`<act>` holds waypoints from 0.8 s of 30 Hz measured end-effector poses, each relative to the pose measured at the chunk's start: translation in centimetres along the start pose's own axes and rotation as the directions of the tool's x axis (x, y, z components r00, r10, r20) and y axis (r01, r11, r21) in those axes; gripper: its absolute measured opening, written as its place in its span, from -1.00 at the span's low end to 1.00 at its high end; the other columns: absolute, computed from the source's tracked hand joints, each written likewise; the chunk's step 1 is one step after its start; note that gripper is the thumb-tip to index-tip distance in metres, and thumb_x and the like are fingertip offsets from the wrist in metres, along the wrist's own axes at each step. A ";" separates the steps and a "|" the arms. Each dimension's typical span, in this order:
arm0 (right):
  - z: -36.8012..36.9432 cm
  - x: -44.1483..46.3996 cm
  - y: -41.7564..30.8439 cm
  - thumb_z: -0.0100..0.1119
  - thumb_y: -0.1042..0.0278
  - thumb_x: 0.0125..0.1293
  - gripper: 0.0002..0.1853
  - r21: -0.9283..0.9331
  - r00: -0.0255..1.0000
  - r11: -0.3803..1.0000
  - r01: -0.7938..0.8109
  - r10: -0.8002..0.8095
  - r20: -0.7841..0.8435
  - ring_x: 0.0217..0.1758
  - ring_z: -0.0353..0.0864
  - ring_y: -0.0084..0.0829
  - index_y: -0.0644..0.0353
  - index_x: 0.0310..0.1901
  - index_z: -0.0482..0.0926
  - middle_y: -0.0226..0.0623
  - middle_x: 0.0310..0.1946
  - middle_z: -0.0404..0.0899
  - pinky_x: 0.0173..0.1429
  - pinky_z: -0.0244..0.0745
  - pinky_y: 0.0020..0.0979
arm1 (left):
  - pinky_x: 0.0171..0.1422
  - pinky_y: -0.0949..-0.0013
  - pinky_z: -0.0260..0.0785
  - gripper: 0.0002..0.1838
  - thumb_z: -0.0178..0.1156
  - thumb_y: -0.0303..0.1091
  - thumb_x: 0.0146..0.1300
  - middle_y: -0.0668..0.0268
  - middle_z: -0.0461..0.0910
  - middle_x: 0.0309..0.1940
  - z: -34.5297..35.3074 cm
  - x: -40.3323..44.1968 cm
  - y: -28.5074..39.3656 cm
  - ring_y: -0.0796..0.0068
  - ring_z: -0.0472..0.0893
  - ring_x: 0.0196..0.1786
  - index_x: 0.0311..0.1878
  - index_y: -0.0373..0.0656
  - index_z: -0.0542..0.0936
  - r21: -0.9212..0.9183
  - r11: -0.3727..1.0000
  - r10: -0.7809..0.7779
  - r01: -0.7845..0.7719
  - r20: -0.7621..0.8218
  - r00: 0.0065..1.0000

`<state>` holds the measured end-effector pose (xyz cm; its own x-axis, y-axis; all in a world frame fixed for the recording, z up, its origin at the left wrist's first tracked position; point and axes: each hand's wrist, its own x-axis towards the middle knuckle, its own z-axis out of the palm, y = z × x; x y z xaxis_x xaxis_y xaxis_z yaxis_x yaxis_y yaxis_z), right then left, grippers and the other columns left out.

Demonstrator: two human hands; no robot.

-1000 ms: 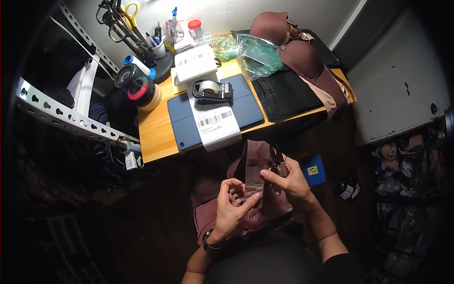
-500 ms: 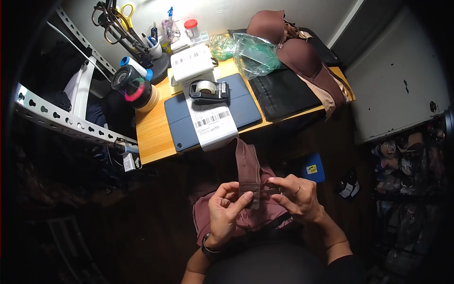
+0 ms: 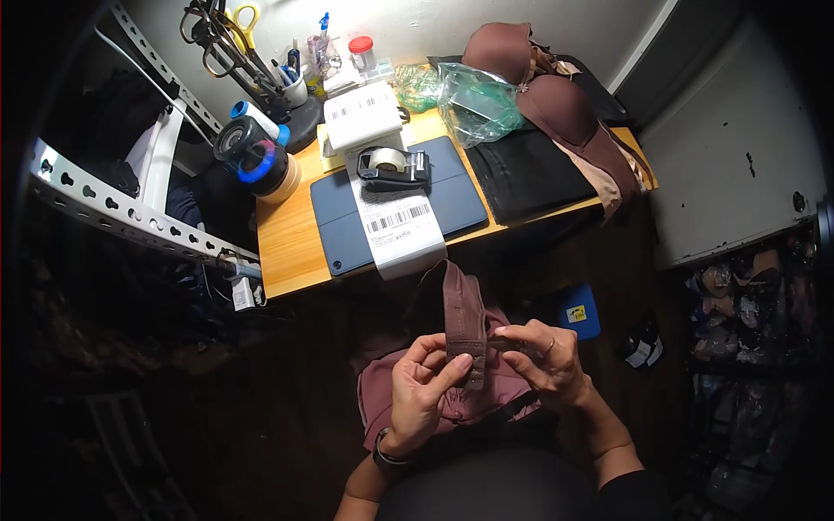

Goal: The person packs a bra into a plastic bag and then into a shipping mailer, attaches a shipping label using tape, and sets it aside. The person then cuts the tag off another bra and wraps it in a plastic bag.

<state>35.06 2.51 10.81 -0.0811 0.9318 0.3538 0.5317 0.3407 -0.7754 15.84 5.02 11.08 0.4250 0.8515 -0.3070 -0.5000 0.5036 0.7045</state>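
A mauve bra (image 3: pixel 467 313) is held up over my lap, its back band folded upward with a row of closure loops at the lower end. My left hand (image 3: pixel 421 386) pinches this band between thumb and fingers. At the band's right edge my right hand (image 3: pixel 547 360) has its index finger and thumb on either side of a narrow dark strip, which appears to be part of the bra; its exact grip is partly hidden. More mauve fabric (image 3: pixel 387 391) spreads below and behind both hands.
Ahead stands a wooden table (image 3: pixel 282 252) with a blue tablet case (image 3: pixel 339 221), a tape dispenser (image 3: pixel 393 168), a label printer (image 3: pixel 360 113), a black pouch (image 3: pixel 530 174) and another brown bra (image 3: pixel 560 108). White shelving (image 3: pixel 130 204) is at left; wrapped items (image 3: pixel 747 295) are at right.
My view has shifted slightly, so the table appears a little further right. Both hands keep nearly the same pose on the bra.
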 end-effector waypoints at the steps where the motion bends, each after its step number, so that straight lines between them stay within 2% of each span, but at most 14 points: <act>1: 0.0 0.0 -0.1 0.33 0.34 0.09 -0.67 0.001 1.000 1.000 0.001 -0.001 0.001 -0.63 0.50 -0.44 0.14 -0.08 0.57 -0.32 -0.54 0.55 -0.55 0.36 -0.48 | -0.03 0.49 0.50 -0.74 0.11 -0.57 0.25 0.17 0.57 -0.16 0.1 0.1 0.1 0.55 0.59 -0.13 -0.01 -0.31 0.37 -0.115 0.993 -0.035 0.036 0.005 0.999; 2: 0.1 0.1 -0.3 0.31 0.38 0.11 -0.68 0.045 1.000 0.999 -0.010 0.009 0.022 -0.59 0.48 -0.47 0.21 -0.08 0.55 -0.28 -0.52 0.54 -0.52 0.34 -0.50 | -0.01 0.49 0.48 -0.76 0.11 -0.54 0.27 0.19 0.57 -0.15 0.2 0.1 0.1 0.55 0.59 -0.12 -0.02 -0.30 0.38 -0.227 0.971 -0.071 0.072 0.015 0.997; 3: 0.1 0.1 -0.5 0.30 0.42 0.13 -0.68 0.089 0.999 0.996 -0.022 0.019 0.042 -0.55 0.47 -0.50 0.28 -0.07 0.53 -0.24 -0.50 0.54 -0.49 0.31 -0.51 | -0.01 0.49 0.48 -0.76 0.11 -0.54 0.27 0.19 0.57 -0.15 0.1 0.1 0.1 0.55 0.59 -0.12 -0.02 -0.30 0.38 -0.227 0.971 -0.071 0.072 0.015 0.997; 6: 0.7 0.1 -0.5 0.31 0.41 0.12 -0.67 0.119 0.999 0.993 -0.022 0.018 0.032 -0.56 0.44 -0.52 0.28 -0.07 0.53 -0.27 -0.53 0.51 -0.50 0.29 -0.52 | 0.00 0.53 0.44 -0.80 0.10 -0.50 0.29 0.28 0.57 -0.18 -0.5 0.3 -0.1 0.60 0.58 -0.15 -0.03 -0.21 0.41 -0.425 0.856 -0.278 0.296 0.106 0.955; 9: 1.4 0.0 -0.2 0.31 0.41 0.11 -0.68 0.149 0.999 0.988 0.037 -0.032 -0.032 -0.57 0.45 -0.52 0.26 -0.08 0.53 -0.26 -0.51 0.53 -0.51 0.30 -0.52 | 0.09 0.52 0.44 -0.85 0.06 -0.51 0.29 0.25 0.56 -0.17 -1.2 0.5 -0.9 0.55 0.57 -0.07 -0.07 -0.22 0.44 -0.501 0.783 -0.321 0.368 0.181 0.930; 13: 1.3 0.1 -0.3 0.32 0.42 0.10 -0.69 0.090 0.997 0.993 0.071 -0.068 -0.036 -0.59 0.47 -0.48 0.25 -0.10 0.53 -0.26 -0.51 0.56 -0.52 0.31 -0.50 | 0.08 0.53 0.44 -0.84 0.07 -0.51 0.29 0.26 0.57 -0.18 -1.2 0.6 -0.9 0.56 0.58 -0.11 -0.07 -0.24 0.44 -0.462 0.814 -0.308 0.351 0.169 0.936; 15: 1.1 0.2 -0.4 0.32 0.44 0.09 -0.69 -0.022 0.992 0.992 0.122 -0.122 -0.032 -0.60 0.49 -0.43 0.24 -0.11 0.54 -0.26 -0.50 0.58 -0.52 0.33 -0.49 | -0.06 0.55 0.46 -0.81 0.11 -0.50 0.27 0.27 0.58 -0.22 -0.8 0.5 -0.4 0.60 0.59 -0.19 -0.06 -0.22 0.42 -0.365 0.875 -0.308 0.317 0.083 0.948; 16: 0.9 0.2 -0.4 0.32 0.44 0.09 -0.69 -0.021 0.992 0.992 0.122 -0.123 -0.032 -0.60 0.49 -0.43 0.24 -0.11 0.54 -0.26 -0.50 0.58 -0.52 0.33 -0.49 | -0.06 0.55 0.46 -0.81 0.11 -0.50 0.27 0.27 0.58 -0.22 -0.5 0.4 -0.1 0.60 0.59 -0.19 -0.06 -0.22 0.42 -0.365 0.876 -0.308 0.316 0.083 0.948; 18: 0.2 0.3 -0.6 0.33 0.43 0.07 -0.68 -0.063 0.994 0.993 0.098 -0.100 -0.035 -0.60 0.50 -0.42 0.22 -0.11 0.55 -0.28 -0.51 0.58 -0.52 0.34 -0.48 | -0.08 0.56 0.47 -0.80 0.14 -0.52 0.25 0.27 0.59 -0.22 0.1 0.2 0.2 0.61 0.59 -0.23 -0.07 -0.29 0.46 -0.231 0.959 -0.170 0.163 -0.011 0.985; 19: -0.2 0.4 -0.9 0.33 0.43 0.07 -0.68 -0.065 0.994 0.993 0.100 -0.102 -0.033 -0.60 0.50 -0.42 0.22 -0.11 0.55 -0.28 -0.51 0.58 -0.52 0.34 -0.48 | -0.08 0.56 0.47 -0.80 0.14 -0.52 0.25 0.27 0.59 -0.22 0.3 0.1 0.1 0.61 0.59 -0.23 -0.07 -0.29 0.46 -0.233 0.959 -0.168 0.161 -0.010 0.986; 21: -0.8 0.8 -1.5 0.34 0.42 0.05 -0.67 -0.159 0.995 0.983 0.097 -0.098 0.001 -0.60 0.50 -0.42 0.20 -0.10 0.55 -0.30 -0.50 0.58 -0.51 0.34 -0.48 | -0.07 0.57 0.47 -0.76 0.16 -0.55 0.23 0.26 0.59 -0.20 0.7 -0.2 -0.3 0.61 0.59 -0.24 -0.04 -0.36 0.49 0.074 0.990 0.126 -0.117 -0.130 0.983; 23: -0.9 1.0 -1.8 0.37 0.39 0.02 -0.63 -0.220 0.991 0.966 0.133 -0.132 0.017 -0.60 0.50 -0.44 0.17 -0.09 0.56 -0.34 -0.51 0.57 -0.53 0.33 -0.48 | -0.05 0.59 0.42 -0.73 0.18 -0.57 0.21 0.28 0.57 -0.18 0.7 -0.4 -0.4 0.64 0.57 -0.21 -0.01 -0.36 0.52 0.102 0.985 0.149 -0.136 -0.135 0.980; 24: -1.0 1.2 -2.3 0.39 0.37 0.01 -0.61 -0.293 0.989 0.945 0.146 -0.139 0.045 -0.61 0.50 -0.46 0.15 -0.08 0.56 -0.37 -0.51 0.57 -0.54 0.32 -0.49 | -0.07 0.60 0.41 -0.74 0.18 -0.57 0.21 0.30 0.56 -0.19 0.6 -0.4 -0.5 0.65 0.56 -0.21 -0.02 -0.35 0.54 0.215 0.957 0.223 -0.197 -0.107 0.969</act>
<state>34.60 2.70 13.60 -0.1919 0.8802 0.4341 0.7374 0.4212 -0.5281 16.37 4.37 11.19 0.2194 0.9531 -0.2085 -0.3999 0.2828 0.8718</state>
